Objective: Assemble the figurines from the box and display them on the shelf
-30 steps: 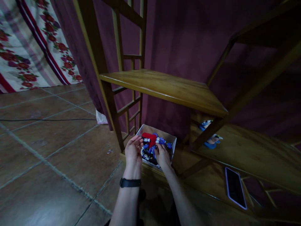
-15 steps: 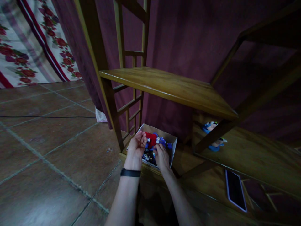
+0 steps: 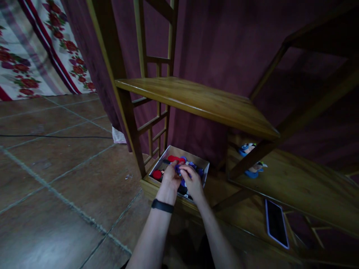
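Observation:
A cardboard box (image 3: 204,166) full of small red and blue toys sits on the bottom board of a wooden shelf unit. Both my hands are over the box. My left hand (image 3: 171,177), with a black band on the wrist, has its fingers curled round a blue toy (image 3: 178,169). My right hand (image 3: 191,181) pinches the same blue toy from the right. A red toy (image 3: 175,158) lies at the back of the box and a red ball-like piece (image 3: 157,174) at its left side.
A bare wooden shelf board (image 3: 202,102) juts out just above the box. A blue-and-white toy figure (image 3: 250,158) lies on the lower board to the right. A phone (image 3: 276,223) lies flat further right. A tiled floor with a black cable (image 3: 56,136) spreads left.
My left hand has moved right, into the box, and closed on the blue toy next to my right hand. The red ball-like piece at the box's left is now uncovered.

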A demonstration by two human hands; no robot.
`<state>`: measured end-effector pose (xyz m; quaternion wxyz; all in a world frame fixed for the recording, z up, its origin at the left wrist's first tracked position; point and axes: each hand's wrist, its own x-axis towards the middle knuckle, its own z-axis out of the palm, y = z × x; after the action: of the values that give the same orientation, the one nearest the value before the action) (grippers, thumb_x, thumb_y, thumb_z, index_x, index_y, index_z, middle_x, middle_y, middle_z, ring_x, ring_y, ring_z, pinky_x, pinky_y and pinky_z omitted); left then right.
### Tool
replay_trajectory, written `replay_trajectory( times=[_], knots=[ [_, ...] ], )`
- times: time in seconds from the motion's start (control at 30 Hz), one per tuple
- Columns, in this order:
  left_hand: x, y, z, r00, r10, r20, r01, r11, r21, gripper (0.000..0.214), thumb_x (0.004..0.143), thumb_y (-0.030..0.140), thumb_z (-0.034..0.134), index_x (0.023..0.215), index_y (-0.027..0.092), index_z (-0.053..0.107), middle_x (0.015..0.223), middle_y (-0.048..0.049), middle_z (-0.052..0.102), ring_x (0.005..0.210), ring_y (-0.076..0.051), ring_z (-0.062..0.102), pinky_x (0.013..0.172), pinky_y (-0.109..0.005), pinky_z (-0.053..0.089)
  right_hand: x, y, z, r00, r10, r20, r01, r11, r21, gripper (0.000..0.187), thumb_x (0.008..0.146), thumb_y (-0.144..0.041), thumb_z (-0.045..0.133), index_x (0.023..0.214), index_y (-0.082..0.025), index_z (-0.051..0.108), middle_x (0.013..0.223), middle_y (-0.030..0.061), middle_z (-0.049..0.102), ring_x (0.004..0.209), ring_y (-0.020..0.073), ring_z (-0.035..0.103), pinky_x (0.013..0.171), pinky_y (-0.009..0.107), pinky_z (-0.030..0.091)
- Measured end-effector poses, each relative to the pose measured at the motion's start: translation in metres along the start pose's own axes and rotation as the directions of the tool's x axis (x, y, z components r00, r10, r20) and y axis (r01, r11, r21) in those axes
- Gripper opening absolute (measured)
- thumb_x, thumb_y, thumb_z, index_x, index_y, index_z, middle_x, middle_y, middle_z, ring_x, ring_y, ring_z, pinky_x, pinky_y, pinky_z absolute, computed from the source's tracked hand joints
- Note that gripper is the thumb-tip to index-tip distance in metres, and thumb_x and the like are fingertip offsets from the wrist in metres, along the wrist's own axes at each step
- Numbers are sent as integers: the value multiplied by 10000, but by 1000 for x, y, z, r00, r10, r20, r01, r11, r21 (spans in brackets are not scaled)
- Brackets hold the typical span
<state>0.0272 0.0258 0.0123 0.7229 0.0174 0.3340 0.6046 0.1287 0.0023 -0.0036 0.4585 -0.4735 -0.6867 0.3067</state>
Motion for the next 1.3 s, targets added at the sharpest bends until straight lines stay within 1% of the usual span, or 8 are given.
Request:
replay_trajectory(
  times=[0.17,0.3,0.53,0.63,0.73,0.9,1.03,1.3],
  knots=[
    [-2,18,-7,989,50,-137,-62,994,-88,94,808,192,432,801,163,522,720,-48,608,630,-140,602,600,-292,500,5,36,-1,982,165,-96,-169,985,-34,287,861,-300,339,1043,-237,552,1040,26,613,972,162,551,882,300,409],
    [-6,29,-8,984,54,-171,-75,990,-123,140,819,217,400,825,155,525,736,-75,610,647,-155,604,577,-291,499,-1,63,12,986,167,25,-151,937,-314,319,808,-223,442,1110,-239,546,1131,51,563,1080,200,498,948,335,352],
    [-7,24,-7,987,30,-161,-54,988,-147,289,816,291,301,867,139,541,828,-123,628,724,-210,622,565,-339,502,-12,61,31,979,202,-18,-181,833,-523,372,739,-112,502,1068,-271,574,1095,65,537,1057,221,511,931,357,360],
    [-6,23,-7,987,14,-161,-35,991,-129,229,783,208,320,819,145,537,800,-105,628,685,-188,622,567,-322,500,-7,53,25,973,221,-65,-230,913,-338,320,737,-131,510,1009,-275,600,1096,39,546,993,190,550,864,304,416],
    [-5,21,-7,984,13,-177,-32,994,-103,175,749,138,360,791,149,530,766,-84,624,655,-168,620,575,-305,501,1,45,13,942,327,-76,-319,942,101,277,744,-241,537,1014,-271,591,1038,9,591,885,163,590,759,282,477],
    [-5,12,-1,987,14,-161,-21,999,-43,116,744,90,439,767,131,546,673,-51,607,583,-133,596,557,-258,501,4,30,-8,860,481,174,-442,529,724,311,677,-285,657,977,-212,620,882,10,658,663,97,602,612,209,510],
    [-9,0,7,993,15,-117,-14,1000,18,76,758,112,502,767,124,577,661,-37,618,548,-104,575,526,-208,484,0,25,-19,835,500,230,-449,377,810,221,673,-253,675,886,-199,652,826,4,675,608,72,592,574,174,507],
    [-9,-15,13,998,-32,-54,37,995,93,73,773,110,480,757,130,548,628,-40,605,522,-105,570,513,-219,489,-3,27,-29,850,512,125,-371,413,832,233,588,-150,705,814,-192,666,945,14,668,867,131,621,778,233,520]
  ],
)
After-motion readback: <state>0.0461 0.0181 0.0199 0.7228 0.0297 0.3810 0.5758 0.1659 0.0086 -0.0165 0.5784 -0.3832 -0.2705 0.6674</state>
